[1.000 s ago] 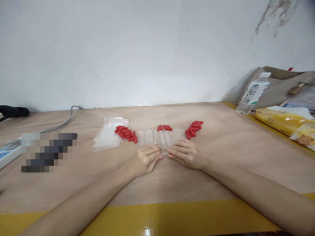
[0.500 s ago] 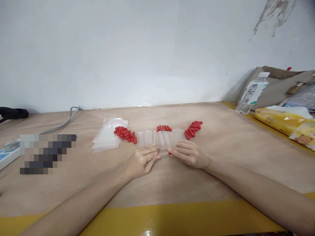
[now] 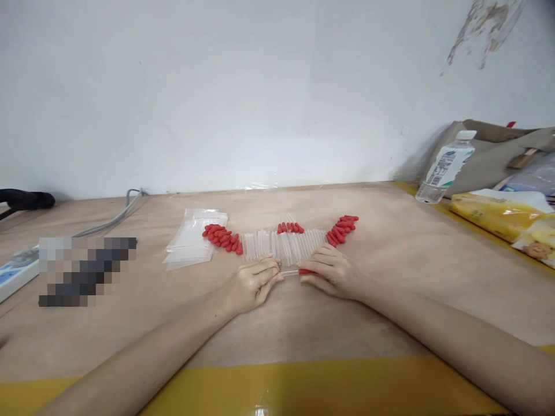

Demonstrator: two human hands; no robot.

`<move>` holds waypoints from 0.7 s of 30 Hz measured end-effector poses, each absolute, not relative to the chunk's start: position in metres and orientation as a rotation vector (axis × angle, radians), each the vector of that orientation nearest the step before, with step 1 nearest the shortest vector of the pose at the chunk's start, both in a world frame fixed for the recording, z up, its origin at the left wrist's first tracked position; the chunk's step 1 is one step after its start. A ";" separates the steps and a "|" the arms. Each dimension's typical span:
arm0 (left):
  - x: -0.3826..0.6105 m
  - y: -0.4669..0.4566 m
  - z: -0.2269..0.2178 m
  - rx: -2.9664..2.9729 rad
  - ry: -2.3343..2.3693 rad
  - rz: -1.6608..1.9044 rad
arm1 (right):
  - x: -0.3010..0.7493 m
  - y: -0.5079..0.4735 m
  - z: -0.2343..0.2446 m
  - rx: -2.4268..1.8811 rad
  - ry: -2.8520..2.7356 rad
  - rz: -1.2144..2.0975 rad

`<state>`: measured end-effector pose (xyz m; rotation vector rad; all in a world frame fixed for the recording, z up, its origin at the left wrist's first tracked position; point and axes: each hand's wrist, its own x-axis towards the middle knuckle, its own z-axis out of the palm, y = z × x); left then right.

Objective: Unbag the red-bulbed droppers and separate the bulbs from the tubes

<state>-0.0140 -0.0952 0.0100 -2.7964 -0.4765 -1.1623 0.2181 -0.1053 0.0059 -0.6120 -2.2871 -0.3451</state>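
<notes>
My left hand [image 3: 255, 281] is closed on one end of a thin clear glass dropper tube [image 3: 289, 273]. At the tube's right end, my right hand [image 3: 332, 273] pinches a red rubber bulb [image 3: 306, 271], partly hidden by the fingers. How far the tube sits inside the bulb, I cannot tell. Just beyond my hands lies a row of loose clear tubes [image 3: 260, 245]. Heaps of red bulbs flank it, a left heap [image 3: 221, 237] and a right heap [image 3: 342, 230]. Behind the row lie several droppers with red bulbs [image 3: 290, 227] on, tips pointing away.
Clear plastic bags [image 3: 191, 240] are stacked left of the tubes. Further left are a grey cable [image 3: 104, 224], a power strip [image 3: 19, 277] and a pixelated dark object [image 3: 87, 274]. A water bottle [image 3: 446, 167], yellow packet [image 3: 494, 214] and grey bag [image 3: 489, 150] stand at right.
My right-hand fingers have shifted and lifted slightly, so more of the red bulb shows. My left hand stays on the tube. The view has moved a little.
</notes>
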 end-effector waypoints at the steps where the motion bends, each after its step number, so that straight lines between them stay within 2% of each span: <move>1: -0.014 -0.095 0.011 -2.789 -0.474 -1.154 | 0.216 -0.106 0.007 -0.665 -2.283 -0.317; 5: -0.010 -0.096 0.013 -2.792 -0.471 -1.117 | 0.210 -0.106 0.006 -0.721 -2.282 -0.330; 13: -0.019 -0.091 0.008 -2.812 -0.474 -1.145 | 0.223 -0.100 0.001 -0.545 -2.234 -0.446; 21: -0.042 -0.071 0.013 -2.524 -0.930 -1.237 | 0.262 -0.080 0.011 -0.843 -1.950 -0.304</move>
